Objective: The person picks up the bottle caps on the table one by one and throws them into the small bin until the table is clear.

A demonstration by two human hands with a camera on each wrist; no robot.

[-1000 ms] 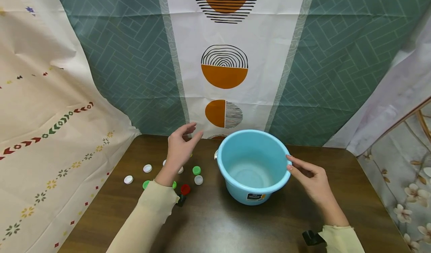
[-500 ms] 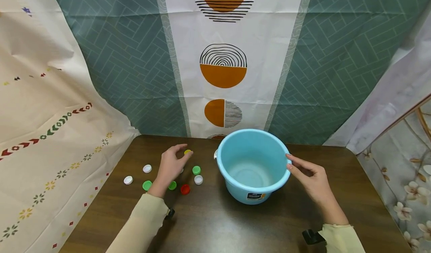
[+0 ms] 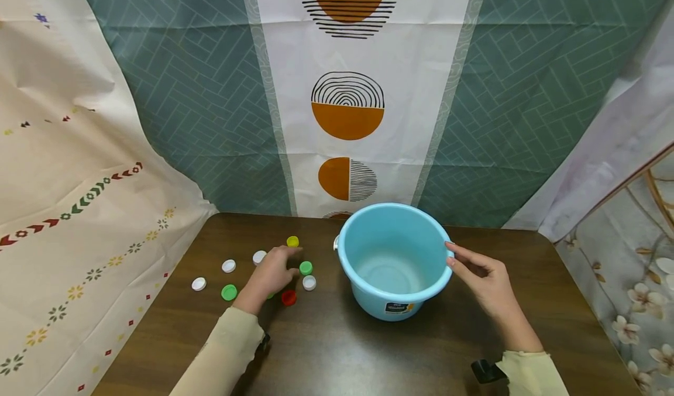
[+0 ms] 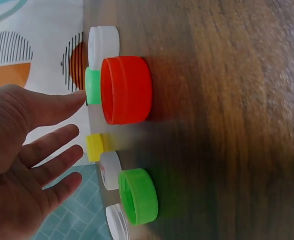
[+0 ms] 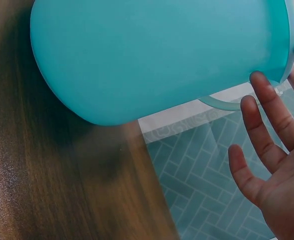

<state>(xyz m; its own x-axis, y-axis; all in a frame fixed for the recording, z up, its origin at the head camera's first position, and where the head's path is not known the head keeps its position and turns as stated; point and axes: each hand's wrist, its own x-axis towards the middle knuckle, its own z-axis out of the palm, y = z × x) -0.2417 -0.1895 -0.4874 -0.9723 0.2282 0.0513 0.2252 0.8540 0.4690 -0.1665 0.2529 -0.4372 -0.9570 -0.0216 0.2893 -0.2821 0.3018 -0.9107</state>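
My left hand (image 3: 271, 274) hovers low among small plastic bottle caps, thumb and fingers apart and nothing between them. Its fingertips are near a green cap (image 3: 306, 268), with a yellow cap (image 3: 292, 241) just beyond. In the left wrist view a red cap (image 4: 129, 90) stands closest to the thumb, and a bright green cap (image 4: 141, 196) lies below the fingers. My right hand (image 3: 487, 276) holds the right rim of a light blue bucket (image 3: 392, 305) with thumb and fingertips. The bucket stands upright on the table and nothing shows inside it.
Several other caps lie on the brown wooden table (image 3: 326, 349), including white caps (image 3: 199, 283) and a green cap (image 3: 229, 292) at the left. A patterned curtain (image 3: 347, 179) hangs behind the table, and a cream cloth (image 3: 95, 220) slopes along the left side.
My left hand has come down from above the caps, nearer the table and the green cap. The right hand and bucket have stayed put.
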